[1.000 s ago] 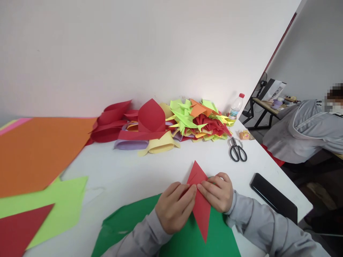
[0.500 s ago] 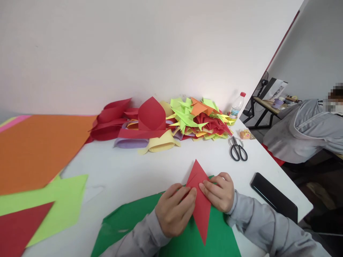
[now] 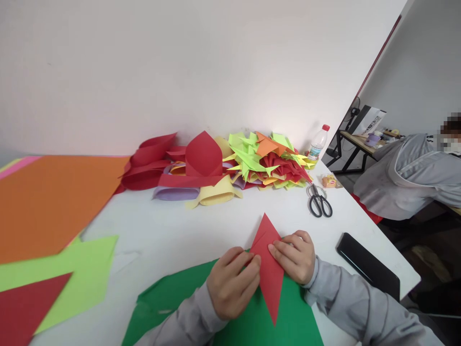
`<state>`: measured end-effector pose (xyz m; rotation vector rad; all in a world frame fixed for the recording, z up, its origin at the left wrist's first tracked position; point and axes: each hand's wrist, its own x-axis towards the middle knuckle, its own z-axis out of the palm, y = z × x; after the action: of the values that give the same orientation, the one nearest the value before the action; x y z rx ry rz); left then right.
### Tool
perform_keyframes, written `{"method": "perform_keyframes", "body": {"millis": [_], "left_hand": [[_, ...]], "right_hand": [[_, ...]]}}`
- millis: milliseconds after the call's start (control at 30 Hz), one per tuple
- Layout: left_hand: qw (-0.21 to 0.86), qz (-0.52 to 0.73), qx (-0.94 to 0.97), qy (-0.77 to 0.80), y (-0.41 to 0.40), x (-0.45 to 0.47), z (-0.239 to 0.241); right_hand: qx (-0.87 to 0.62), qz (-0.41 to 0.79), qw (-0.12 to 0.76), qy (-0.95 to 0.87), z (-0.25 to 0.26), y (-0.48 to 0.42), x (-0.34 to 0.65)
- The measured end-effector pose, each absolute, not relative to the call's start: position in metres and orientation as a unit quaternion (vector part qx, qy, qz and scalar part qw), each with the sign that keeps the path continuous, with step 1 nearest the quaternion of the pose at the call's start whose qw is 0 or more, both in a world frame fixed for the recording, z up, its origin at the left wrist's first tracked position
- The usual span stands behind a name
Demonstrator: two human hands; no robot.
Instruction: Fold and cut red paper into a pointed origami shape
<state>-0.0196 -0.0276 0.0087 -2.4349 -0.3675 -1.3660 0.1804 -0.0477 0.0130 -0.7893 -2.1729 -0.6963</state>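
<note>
Between my hands is a red folded paper (image 3: pixel 271 278), a long diamond shape with one point up and one down. My left hand (image 3: pixel 236 283) pinches its left edge, with thumb and fingertips together. From the right, my right hand (image 3: pixel 296 257) grips the opposite edge, fingers lying over the front and the thumb hidden. A crease line slants across the upper part of the red paper. Beneath it a green sheet (image 3: pixel 173 290) lies on the white table (image 3: pixel 144 223), partly covered by my hands and sleeves.
Large orange (image 3: pixel 61 206) and lime-green (image 3: pixel 90 274) sheets lie at left. Along the wall are red curled paper shapes (image 3: pixel 204 156) and a pile of folded papers (image 3: pixel 248 156). Scissors (image 3: pixel 320 205), a bottle (image 3: pixel 317 143) and a black phone (image 3: pixel 369 264) are at right. Another person (image 3: pixel 406 173) sits beyond.
The red paper has shifted very slightly in my hands, its lower tip a little higher. My left hand has moved slightly left; the rest stays the same.
</note>
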Motion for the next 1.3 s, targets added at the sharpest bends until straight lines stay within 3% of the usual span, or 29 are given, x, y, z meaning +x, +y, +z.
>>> {"method": "perform_keyframes", "body": {"millis": [1300], "left_hand": [[0.195, -0.492, -0.84, -0.121, -0.0226, -0.0169, 0.002]], "right_hand": [[-0.284, -0.279, 0.342, -0.851, 0.0124, -0.0434, 0.1772]]}}
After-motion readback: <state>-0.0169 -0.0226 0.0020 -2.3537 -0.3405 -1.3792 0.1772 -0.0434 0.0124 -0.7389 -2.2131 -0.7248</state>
